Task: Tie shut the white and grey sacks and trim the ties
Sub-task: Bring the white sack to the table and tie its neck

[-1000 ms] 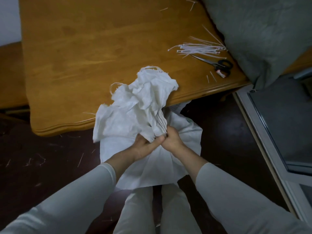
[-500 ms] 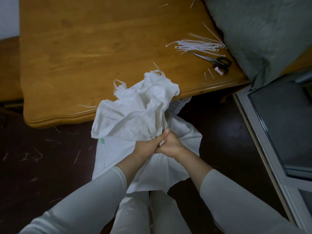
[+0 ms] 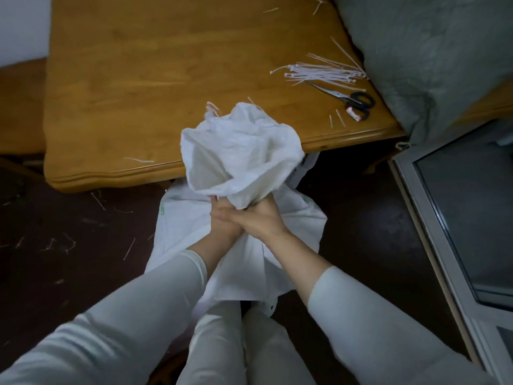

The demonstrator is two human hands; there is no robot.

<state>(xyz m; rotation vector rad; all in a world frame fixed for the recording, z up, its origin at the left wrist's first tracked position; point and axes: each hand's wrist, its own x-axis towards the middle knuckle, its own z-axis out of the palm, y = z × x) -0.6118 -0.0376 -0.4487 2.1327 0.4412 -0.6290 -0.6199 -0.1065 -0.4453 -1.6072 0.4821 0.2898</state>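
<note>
A white woven sack (image 3: 236, 157) stands on the floor between my knees, against the table's front edge. Its top is gathered into a bunched neck. My right hand (image 3: 261, 218) grips that neck from the right, fingers curled round the cloth. My left hand (image 3: 222, 220) lies just under and left of it, partly covered by the right hand, and also holds the neck. A bundle of white zip ties (image 3: 324, 73) lies on the table at the far right. Black-handled scissors (image 3: 352, 101) lie just in front of them. A grey sack (image 3: 433, 51) fills the upper right corner.
The wooden table (image 3: 155, 79) spreads across the upper half, with a few cut tie ends on it. More trimmed ends litter the dark floor (image 3: 69, 243) to the left. A metal-framed glass panel (image 3: 466, 218) stands at the right.
The sack's loose top has been drawn in tighter and now stands more compact. My right hand has come over my left hand at the neck.
</note>
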